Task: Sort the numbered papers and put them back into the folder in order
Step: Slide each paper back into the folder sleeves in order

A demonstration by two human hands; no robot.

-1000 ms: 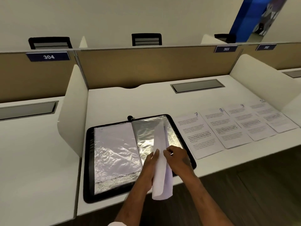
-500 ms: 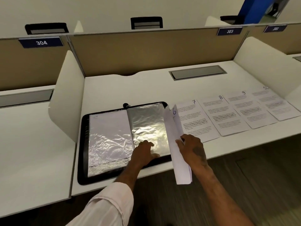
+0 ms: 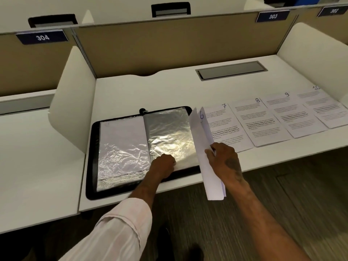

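A black-edged folder [image 3: 92, 159] lies open on the white desk. Its left plastic sleeve [image 3: 122, 140] holds a white sheet; the right sleeve [image 3: 169, 132] is shiny and looks empty. My left hand [image 3: 163, 165] has its fingers curled at the lower edge of the right sleeve and seems to pinch it. My right hand [image 3: 223, 159] grips paper 6 [image 3: 201, 129], bent lengthwise and standing upright just right of the folder. Papers 7 [image 3: 228, 121], 8 [image 3: 263, 125], 9 [image 3: 293, 113] and 10 [image 3: 327, 108] lie side by side on the desk to the right.
A white divider [image 3: 71, 95] stands left of the folder and another [image 3: 310, 53] at the far right. A brown back panel [image 3: 169, 48] closes off the desk. A grey cable cover [image 3: 231, 70] is set into the desktop behind the papers.
Both hands held paper 6 over the right sleeve a second ago. My right hand has carried it off to the right of the folder, and my left hand has dropped onto the sleeve.
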